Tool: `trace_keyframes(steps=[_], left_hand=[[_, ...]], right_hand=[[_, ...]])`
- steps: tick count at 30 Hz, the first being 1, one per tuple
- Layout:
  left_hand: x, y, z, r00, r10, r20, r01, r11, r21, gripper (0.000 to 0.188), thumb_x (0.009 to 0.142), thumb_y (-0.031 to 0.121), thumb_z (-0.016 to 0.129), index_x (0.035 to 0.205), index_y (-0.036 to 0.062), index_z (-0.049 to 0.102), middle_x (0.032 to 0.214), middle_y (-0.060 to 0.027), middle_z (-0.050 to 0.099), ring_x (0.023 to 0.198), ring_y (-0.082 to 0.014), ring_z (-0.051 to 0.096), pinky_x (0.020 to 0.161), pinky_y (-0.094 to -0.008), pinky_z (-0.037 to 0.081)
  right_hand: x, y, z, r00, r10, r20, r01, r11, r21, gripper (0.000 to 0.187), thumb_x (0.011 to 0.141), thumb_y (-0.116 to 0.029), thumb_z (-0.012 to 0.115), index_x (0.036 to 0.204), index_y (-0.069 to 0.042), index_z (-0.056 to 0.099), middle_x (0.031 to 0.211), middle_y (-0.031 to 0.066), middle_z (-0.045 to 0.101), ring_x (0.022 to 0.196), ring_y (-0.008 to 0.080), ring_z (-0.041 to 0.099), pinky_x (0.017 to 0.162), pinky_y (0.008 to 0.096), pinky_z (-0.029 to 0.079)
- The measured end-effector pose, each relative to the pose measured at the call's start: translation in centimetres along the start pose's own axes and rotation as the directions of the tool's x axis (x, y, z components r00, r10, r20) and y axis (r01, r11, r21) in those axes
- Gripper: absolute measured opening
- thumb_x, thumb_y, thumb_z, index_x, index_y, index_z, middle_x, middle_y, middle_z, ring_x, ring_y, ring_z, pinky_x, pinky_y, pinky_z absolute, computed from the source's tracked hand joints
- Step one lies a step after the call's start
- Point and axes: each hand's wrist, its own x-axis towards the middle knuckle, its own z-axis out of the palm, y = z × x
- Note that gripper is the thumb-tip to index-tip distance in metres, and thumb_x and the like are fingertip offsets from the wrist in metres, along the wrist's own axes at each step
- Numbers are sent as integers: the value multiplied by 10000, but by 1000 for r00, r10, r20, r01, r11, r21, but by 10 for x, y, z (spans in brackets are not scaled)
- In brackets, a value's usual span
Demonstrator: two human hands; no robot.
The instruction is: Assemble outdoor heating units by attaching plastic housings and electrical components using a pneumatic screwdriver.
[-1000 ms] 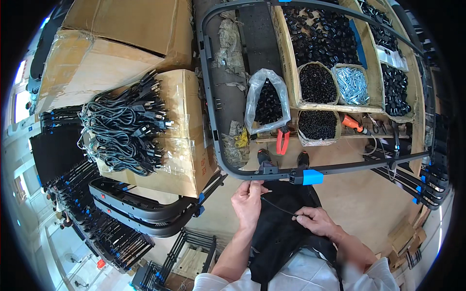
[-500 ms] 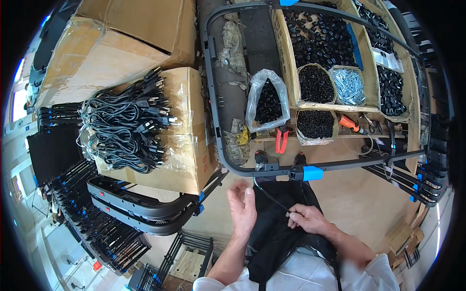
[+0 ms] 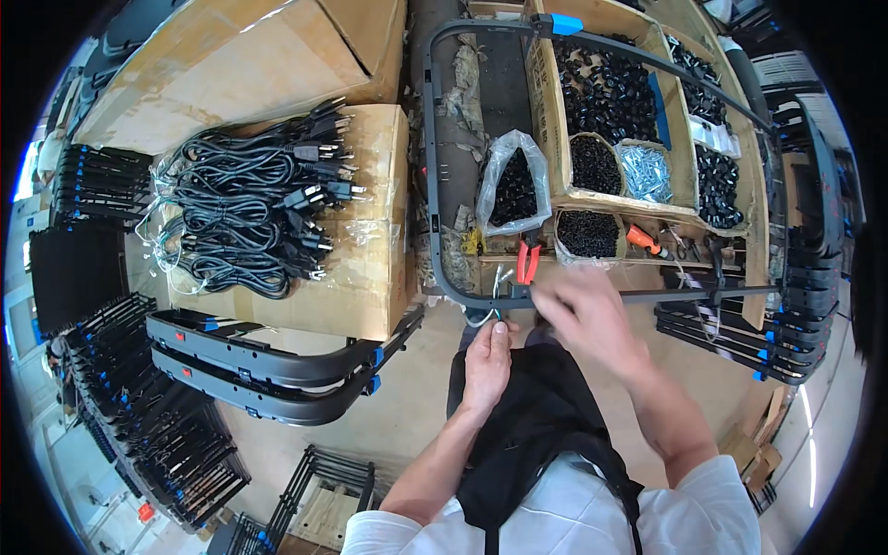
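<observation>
Presently, we find the thin wires (image 3: pixel 479 324) at the near rail of the black tubular frame (image 3: pixel 432 185), pinched in the left hand (image 3: pixel 487 368). The right hand (image 3: pixel 592 316), just right of them, is blurred; we cannot tell whether it grasps anything. Beyond the near rail we note red-handled pliers (image 3: pixel 528 264), then a clear bag (image 3: pixel 532 224) of black parts. Far right is a compartmented box (image 3: pixel 638 209); left, bundled cords (image 3: pixel 250 199) lie on a carton (image 3: pixel 370 264).
</observation>
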Motion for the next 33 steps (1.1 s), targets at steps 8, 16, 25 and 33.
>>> trace_keyframes(steps=[8,16,25,33], left_hand=[[2,14,-12,984,-44,172,68,988,-138,307,1154,319,501,1168,63,669,792,61,496,643,-40,446,585,-223,400],[-2,-14,-81,953,32,302,-194,828,526,324,1148,253,466,1299,20,632,1086,-91,732,1036,-183,688,980,-343,527],[-25,-8,-79,923,-87,375,-69,920,385,297,1137,195,446,1301,10,610,954,-87,702,910,-162,681,907,-311,557],[-23,26,-40,984,12,175,-37,989,143,287,1153,222,454,1267,35,639,746,19,506,677,-81,483,630,-254,430]], right_hand=[[68,50,57,843,55,535,-262,910,320,361,1013,-377,721,963,-27,793,802,8,717,740,68,606,688,300,485],[73,73,70,868,379,321,-497,658,566,349,1102,-369,584,983,-50,663,799,42,676,598,146,663,578,258,498],[109,65,75,864,503,6,-336,569,750,309,1104,-300,582,984,-38,692,807,27,669,538,89,556,513,259,432],[162,74,47,932,363,-6,-217,569,793,344,1050,-330,648,999,8,691,822,43,700,599,110,639,520,254,466]])
